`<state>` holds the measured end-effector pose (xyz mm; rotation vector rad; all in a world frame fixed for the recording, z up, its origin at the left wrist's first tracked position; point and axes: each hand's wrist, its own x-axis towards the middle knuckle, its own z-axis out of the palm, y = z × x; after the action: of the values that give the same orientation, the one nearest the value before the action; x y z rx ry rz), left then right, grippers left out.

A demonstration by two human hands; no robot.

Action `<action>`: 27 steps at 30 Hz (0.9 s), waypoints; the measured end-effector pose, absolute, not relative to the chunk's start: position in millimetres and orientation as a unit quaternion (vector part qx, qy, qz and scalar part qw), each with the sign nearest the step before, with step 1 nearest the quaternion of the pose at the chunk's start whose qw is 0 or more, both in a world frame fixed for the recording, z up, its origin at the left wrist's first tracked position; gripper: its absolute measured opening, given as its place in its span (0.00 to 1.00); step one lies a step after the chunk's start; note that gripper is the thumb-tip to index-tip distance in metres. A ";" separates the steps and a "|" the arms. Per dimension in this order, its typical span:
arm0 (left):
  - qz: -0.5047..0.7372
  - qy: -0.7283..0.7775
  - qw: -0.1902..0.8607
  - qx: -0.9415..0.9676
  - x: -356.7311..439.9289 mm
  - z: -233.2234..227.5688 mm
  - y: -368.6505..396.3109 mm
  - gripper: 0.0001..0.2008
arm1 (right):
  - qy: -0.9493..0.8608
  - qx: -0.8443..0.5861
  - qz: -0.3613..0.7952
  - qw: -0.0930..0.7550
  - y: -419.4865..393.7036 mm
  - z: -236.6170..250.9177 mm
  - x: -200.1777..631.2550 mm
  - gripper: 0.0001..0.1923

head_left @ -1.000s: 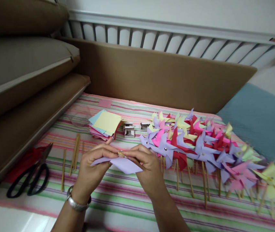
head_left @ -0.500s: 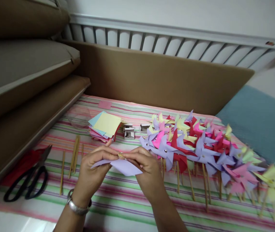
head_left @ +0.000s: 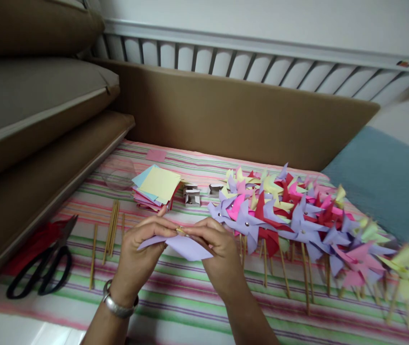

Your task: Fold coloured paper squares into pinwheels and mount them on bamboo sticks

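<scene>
Fingers (head_left: 170, 232) of both hands pinch lilac paper (head_left: 186, 247) from above

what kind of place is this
Probably a home room, with craft work done on a bed or daybed: a striped sheet, stacked brown cushions, and a white slatted rail behind.

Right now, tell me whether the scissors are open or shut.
Shut, as far as shows. The scissors lie flat on the striped cloth, black handle loops side by side, the blades reading as one point.
</scene>
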<state>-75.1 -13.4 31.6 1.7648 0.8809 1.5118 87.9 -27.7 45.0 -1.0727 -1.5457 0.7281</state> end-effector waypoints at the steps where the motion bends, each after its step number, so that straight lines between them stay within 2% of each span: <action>1: 0.575 0.339 0.322 0.671 -74.9 31.5 -13.3 0.06 | -0.648 -0.452 0.303 0.533 -27.9 45.6 87.5 0.07; 9: 0.573 0.354 0.316 0.669 -73.7 31.3 -13.9 0.05 | -0.653 -0.457 0.308 0.520 -30.5 48.2 85.3 0.13; 14: 0.574 0.348 0.321 0.669 -73.5 30.1 -13.2 0.06 | -0.657 -0.459 0.298 0.519 -30.3 49.1 86.4 0.11; 27: 0.580 0.358 0.301 0.668 -73.9 29.7 -13.5 0.05 | -0.654 -0.457 0.298 0.523 -31.2 46.7 84.0 0.16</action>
<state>-73.9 -13.5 29.7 1.7715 0.9487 1.5385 84.0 -31.2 46.7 -1.0937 -1.5666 0.7146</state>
